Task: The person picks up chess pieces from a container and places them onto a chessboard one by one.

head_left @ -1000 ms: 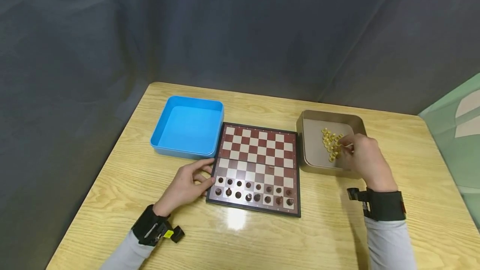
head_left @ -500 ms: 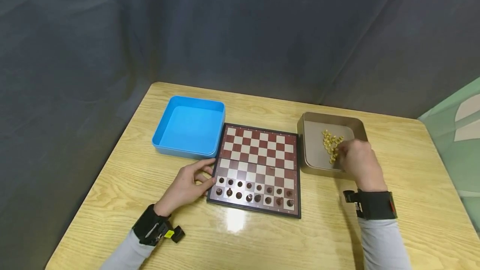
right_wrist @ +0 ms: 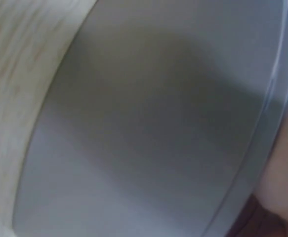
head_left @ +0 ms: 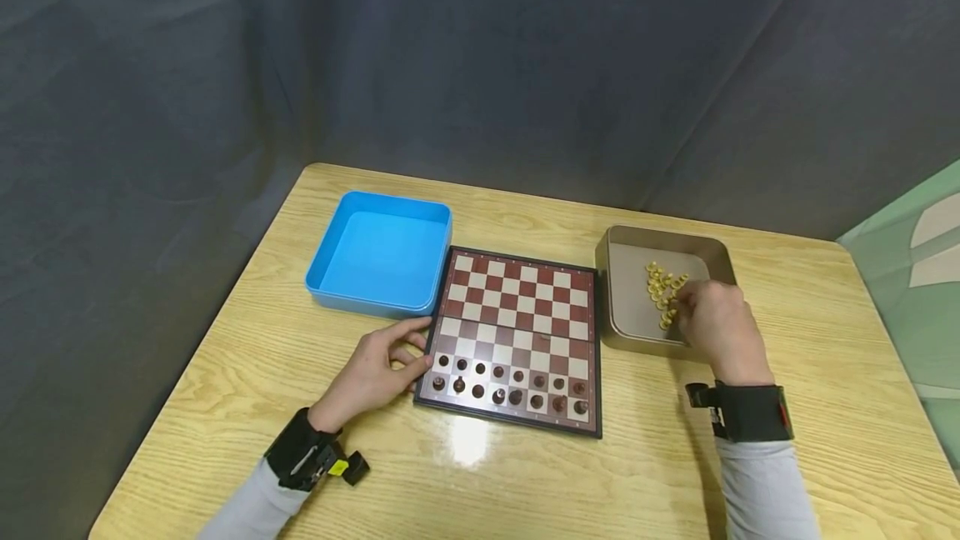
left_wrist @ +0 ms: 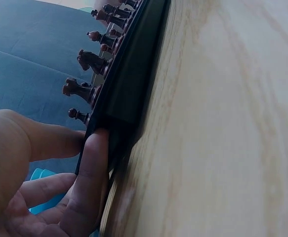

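Note:
A red-and-white chessboard (head_left: 517,323) with a black rim lies on the table. Two rows of dark brown chess pieces (head_left: 498,371) stand along its near side. At its left edge my left hand (head_left: 371,367) grips the rim. In the left wrist view the thumb (left_wrist: 55,140) touches the top edge and a finger (left_wrist: 91,163) lies against the side by the corner. My right hand (head_left: 722,325) reaches over the near right wall of the brown metal tin (head_left: 626,294), fingers curled down at a pile of small golden chess pieces (head_left: 658,283). Its fingertips are hidden.
A blue tray (head_left: 378,252) stands behind and left of the board, against its far left corner. The tin sits close to the board's right edge. A dark curtain (head_left: 480,65) hangs behind the wooden table (head_left: 525,486).
My right hand has shifted slightly left and down in the tin, lower over the golden pieces, then stayed nearly still. The left hand keeps its place on the board.

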{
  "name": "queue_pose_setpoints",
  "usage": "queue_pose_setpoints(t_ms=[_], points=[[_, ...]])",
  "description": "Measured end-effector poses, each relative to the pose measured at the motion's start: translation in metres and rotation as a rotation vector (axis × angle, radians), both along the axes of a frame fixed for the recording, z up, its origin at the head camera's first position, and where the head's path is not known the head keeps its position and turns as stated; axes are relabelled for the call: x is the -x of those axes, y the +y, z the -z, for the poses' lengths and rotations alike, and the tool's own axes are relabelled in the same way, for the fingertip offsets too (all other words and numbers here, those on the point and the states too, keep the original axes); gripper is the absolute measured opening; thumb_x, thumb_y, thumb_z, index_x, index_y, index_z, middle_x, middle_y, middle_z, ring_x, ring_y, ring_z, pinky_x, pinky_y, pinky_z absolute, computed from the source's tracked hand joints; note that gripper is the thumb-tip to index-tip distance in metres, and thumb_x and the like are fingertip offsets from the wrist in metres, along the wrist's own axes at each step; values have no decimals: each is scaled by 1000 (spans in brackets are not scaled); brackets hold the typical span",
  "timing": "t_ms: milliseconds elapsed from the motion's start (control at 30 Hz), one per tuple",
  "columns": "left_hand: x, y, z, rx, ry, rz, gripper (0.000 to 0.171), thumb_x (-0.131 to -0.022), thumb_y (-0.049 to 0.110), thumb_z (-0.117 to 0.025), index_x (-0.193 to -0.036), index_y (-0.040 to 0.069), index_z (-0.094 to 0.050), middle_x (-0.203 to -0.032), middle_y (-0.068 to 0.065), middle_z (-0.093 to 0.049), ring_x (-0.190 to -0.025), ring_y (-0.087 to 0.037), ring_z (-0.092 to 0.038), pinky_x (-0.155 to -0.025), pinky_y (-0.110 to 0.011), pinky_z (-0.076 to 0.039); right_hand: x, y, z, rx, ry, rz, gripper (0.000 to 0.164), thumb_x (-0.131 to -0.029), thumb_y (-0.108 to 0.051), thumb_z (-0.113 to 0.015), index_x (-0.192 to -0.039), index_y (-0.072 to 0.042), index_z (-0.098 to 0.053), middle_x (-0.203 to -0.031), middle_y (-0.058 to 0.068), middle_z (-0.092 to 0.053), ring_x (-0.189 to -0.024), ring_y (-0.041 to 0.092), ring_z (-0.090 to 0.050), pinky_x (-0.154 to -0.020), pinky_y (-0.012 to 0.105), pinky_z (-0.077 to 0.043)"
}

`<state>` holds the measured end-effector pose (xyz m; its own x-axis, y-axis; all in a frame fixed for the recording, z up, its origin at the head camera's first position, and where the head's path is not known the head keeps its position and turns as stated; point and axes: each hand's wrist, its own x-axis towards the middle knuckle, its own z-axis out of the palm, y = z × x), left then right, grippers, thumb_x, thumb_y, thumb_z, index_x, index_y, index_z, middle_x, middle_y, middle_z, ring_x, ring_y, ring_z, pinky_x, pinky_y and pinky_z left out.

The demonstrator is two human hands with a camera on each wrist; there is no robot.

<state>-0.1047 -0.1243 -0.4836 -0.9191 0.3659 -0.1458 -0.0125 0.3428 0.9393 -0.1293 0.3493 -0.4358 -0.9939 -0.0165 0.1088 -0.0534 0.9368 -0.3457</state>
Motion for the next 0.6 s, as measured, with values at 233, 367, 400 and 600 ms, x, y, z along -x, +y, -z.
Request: queue_pose_setpoints(t_ms=[233, 367, 400, 600], points=[[0, 0, 0, 4, -1, 0, 59, -98, 2, -74, -153, -1, -54, -120, -19, -69, -80, -18, -75, -63, -30, -66, 0, 0, 0, 9, -25, 24, 5, -86, 11, -72, -91, 11, -71, -83, 27, -71, -63, 30, -68, -48, 41, -55], [0, 0, 1, 4, 2, 4, 59, -98, 1, -74, -153, -1, -54, -120, -19, -69, -79, -17, -75, -62, -31, -66, 0, 0, -1, 13, -42, 34, 4, -86, 11, -71, -91, 11, -71, -84, 28, -71, -62, 29, -67, -48, 38, -54], [0, 0, 1, 7, 3, 4, 59, -98, 1, -74, -153, -1, -54, -120, -19, -69, -79, -17, -75, -62, -31, -66, 0, 0, -1, 14, -46, 34, 4, -86, 11, -71, -91, 11, -71, -85, 28, -71, -63, 29, -67, -48, 37, -54], [-1, 1, 1, 28, 7, -1, 59, -98, 1, -73, -154, 1, -54, -119, -17, -69, -78, -13, -75, -63, -31, -66, 0, 1, 0, 17, -57, 25, 4, -86, 12, -70, -89, 13, -71, -85, 28, -71, -63, 29, -66, -49, 36, -53]])
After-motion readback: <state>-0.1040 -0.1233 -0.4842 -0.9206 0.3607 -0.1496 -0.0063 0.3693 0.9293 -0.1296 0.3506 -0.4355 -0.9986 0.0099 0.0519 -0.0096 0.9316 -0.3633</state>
